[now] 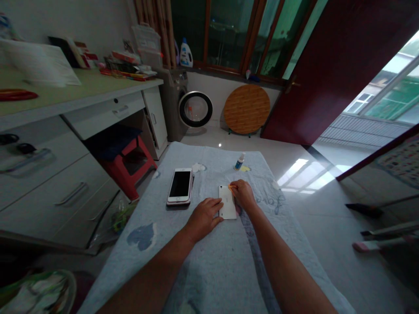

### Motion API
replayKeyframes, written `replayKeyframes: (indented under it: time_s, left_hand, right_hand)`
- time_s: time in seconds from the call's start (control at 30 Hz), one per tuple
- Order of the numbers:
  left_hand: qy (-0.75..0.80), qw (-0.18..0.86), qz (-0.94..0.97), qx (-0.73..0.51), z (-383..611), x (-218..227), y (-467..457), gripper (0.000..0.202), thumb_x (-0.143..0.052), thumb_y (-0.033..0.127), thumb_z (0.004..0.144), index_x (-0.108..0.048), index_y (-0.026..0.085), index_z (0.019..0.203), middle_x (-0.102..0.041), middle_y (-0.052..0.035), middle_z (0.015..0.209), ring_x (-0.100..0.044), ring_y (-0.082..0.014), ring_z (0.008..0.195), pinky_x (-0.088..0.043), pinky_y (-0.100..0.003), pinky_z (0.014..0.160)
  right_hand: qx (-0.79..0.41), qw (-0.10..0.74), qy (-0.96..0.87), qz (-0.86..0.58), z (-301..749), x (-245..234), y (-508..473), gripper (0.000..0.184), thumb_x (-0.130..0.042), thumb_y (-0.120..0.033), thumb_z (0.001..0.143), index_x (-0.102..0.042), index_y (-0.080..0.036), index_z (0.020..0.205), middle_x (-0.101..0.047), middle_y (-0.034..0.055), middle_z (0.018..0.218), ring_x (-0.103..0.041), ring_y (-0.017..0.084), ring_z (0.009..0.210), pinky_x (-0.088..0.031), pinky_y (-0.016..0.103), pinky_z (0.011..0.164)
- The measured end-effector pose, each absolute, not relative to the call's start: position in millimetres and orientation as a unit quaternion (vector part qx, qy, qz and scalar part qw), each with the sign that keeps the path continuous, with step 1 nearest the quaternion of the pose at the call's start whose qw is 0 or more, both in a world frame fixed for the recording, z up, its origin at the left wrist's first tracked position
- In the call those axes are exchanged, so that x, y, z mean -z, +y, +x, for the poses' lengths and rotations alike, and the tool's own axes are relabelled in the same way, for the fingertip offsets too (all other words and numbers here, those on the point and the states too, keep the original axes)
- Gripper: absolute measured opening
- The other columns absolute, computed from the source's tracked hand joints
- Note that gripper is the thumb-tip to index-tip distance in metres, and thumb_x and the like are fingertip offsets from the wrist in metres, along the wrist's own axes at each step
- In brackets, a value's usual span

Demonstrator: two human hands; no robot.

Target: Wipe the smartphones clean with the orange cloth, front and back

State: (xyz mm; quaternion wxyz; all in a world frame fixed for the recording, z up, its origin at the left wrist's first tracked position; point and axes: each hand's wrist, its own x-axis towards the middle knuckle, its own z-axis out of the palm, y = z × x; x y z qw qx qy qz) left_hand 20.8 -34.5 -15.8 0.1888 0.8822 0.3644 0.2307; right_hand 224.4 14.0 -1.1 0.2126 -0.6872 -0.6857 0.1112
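Observation:
A white phone (226,201) lies back-up on the pale blue cloth (209,261). My left hand (203,218) rests on the cloth with its fingers flat on the phone's near left edge. My right hand (242,194) is at the phone's right edge, fingers pinched on a small orange thing (232,187) whose tip touches the phone's top right corner. A second phone (180,186) with a dark screen and pink rim lies face-up to the left, untouched.
A small bottle with a blue cap (240,161) stands at the cloth's far end beside a yellow scrap. A red stool (126,163) sits under the white desk (78,104) at left. A washing machine (183,104) and round wooden board (247,109) stand by the far wall.

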Motion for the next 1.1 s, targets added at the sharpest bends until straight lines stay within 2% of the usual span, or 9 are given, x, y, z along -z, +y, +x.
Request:
replayKeyframes:
  time_s: [0.2,0.4,0.53,0.8,1.1]
  left_hand:
    - [0.370,0.199,0.875,-0.241,21.6,19.4,-35.0,0.044,-0.068,0.027,0.081,-0.056,0.021,0.124,-0.056,-0.0100,0.132,-0.050,-0.0249,0.121,-0.041,-0.045,0.103]
    - [0.388,0.194,0.865,-0.253,22.8,23.8,-35.2,0.052,-0.069,0.032,0.081,-0.050,0.020,0.128,-0.055,-0.0110,0.132,-0.048,-0.0259,0.124,-0.040,-0.046,0.104]
    - [0.379,0.190,0.872,-0.243,23.0,25.1,-34.2,0.049,-0.068,0.036,0.081,-0.052,0.019,0.125,-0.057,-0.0115,0.131,-0.049,-0.0265,0.123,-0.039,-0.046,0.105]
    - [0.384,0.195,0.872,-0.234,22.7,16.1,-35.6,0.050,-0.069,0.030,0.080,-0.052,0.020,0.126,-0.058,-0.0102,0.130,-0.050,-0.0261,0.121,-0.040,-0.046,0.104]
    - [0.382,0.190,0.873,-0.238,21.4,18.7,-34.9,0.048,-0.069,0.031,0.080,-0.053,0.018,0.124,-0.057,-0.0113,0.130,-0.050,-0.0268,0.120,-0.040,-0.046,0.103]
  right_hand:
    - [-0.118,0.212,-0.702,-0.669,221.0,-2.5,-9.4,0.019,-0.057,-0.014,0.084,-0.073,-0.017,0.095,-0.066,0.0069,0.095,-0.057,0.016,0.091,-0.041,0.025,0.084]
    - [-0.148,0.238,-0.746,-0.604,202.5,-6.0,-69.4,0.017,-0.058,-0.014,0.086,-0.073,-0.019,0.092,-0.063,0.0062,0.092,-0.055,0.017,0.090,-0.042,0.026,0.081]
    - [-0.171,0.244,-0.770,-0.564,194.5,-8.9,-83.8,0.016,-0.058,-0.015,0.087,-0.073,-0.019,0.089,-0.063,0.0053,0.090,-0.054,0.016,0.088,-0.042,0.025,0.081]
    - [-0.147,0.216,-0.762,-0.592,206.3,-5.8,-24.9,0.021,-0.056,-0.008,0.084,-0.073,-0.017,0.092,-0.064,0.0060,0.091,-0.056,0.016,0.089,-0.041,0.026,0.084]
    - [-0.095,0.173,-0.739,-0.644,203.0,-0.3,27.8,0.022,-0.053,-0.015,0.088,-0.073,-0.019,0.097,-0.064,0.0079,0.095,-0.056,0.017,0.091,-0.039,0.026,0.086]
